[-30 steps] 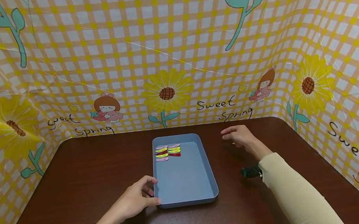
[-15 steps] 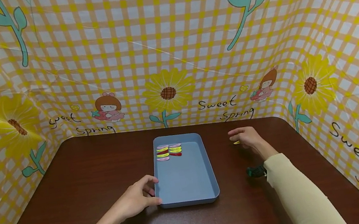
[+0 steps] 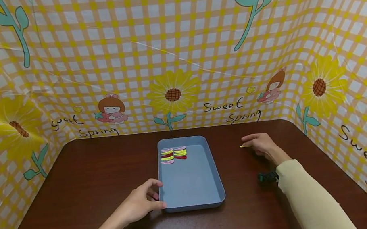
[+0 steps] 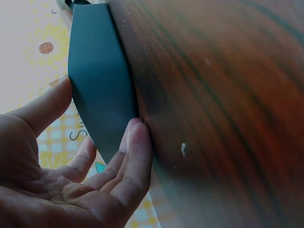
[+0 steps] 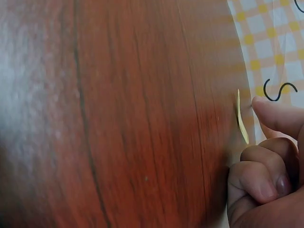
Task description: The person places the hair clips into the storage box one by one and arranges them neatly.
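Observation:
A blue-grey tray (image 3: 190, 187) stands on the brown table, with several snap hair clips (image 3: 173, 154) in two columns at its far left; they are pink, yellow and red. My left hand (image 3: 140, 204) holds the tray's left side near the front corner. In the left wrist view, that hand's thumb and fingers lie along the tray wall (image 4: 102, 71). To the right of the tray, my right hand (image 3: 262, 145) is low over the table beside a yellow hair clip (image 5: 242, 121). One finger reaches close to the clip, other fingers are curled; contact is unclear.
The dark wooden table (image 3: 104, 169) is enclosed at the back and sides by yellow checked cloth (image 3: 163, 44) with printed flowers. A dark strap device sits at each wrist.
My right hand has moved a little right and toward me, leaving more of the yellow hair clip in sight. The left hand and tray keep their places; the view shifts slightly.

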`<state>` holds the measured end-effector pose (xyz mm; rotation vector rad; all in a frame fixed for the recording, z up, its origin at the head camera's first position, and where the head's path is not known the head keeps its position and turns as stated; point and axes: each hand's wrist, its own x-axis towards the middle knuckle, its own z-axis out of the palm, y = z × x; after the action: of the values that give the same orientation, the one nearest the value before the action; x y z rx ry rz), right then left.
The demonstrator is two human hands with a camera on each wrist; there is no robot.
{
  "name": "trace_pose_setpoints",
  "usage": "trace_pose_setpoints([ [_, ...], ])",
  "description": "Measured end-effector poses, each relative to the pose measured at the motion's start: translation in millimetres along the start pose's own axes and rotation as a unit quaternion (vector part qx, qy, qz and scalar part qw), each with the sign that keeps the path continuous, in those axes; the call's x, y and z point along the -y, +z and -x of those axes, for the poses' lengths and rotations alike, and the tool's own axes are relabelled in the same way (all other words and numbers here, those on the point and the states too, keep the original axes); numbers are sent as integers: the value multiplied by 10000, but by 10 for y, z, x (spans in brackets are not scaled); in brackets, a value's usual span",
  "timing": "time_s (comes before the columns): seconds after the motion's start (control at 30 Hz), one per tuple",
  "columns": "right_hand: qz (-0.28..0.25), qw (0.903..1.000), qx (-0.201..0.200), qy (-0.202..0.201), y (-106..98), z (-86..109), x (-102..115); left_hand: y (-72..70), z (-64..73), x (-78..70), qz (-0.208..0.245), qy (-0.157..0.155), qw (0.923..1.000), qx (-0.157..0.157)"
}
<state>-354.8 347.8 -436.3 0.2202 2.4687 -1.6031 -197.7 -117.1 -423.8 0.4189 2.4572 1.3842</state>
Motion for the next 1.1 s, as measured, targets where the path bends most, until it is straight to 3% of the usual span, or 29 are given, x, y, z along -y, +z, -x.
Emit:
trace_pose_setpoints([
  [0.43,-432,9990,24,94,-135,24,-108,2,5,0,-33,24,10000,5],
  [0.6,-344,9992,-1,213,-178,22,-119,6,1,6,-53,28,10000,7],
  [1.1,76,9999,-134,56,-172,-16,-153,9,-8,11,-28,-15,10000,-12],
])
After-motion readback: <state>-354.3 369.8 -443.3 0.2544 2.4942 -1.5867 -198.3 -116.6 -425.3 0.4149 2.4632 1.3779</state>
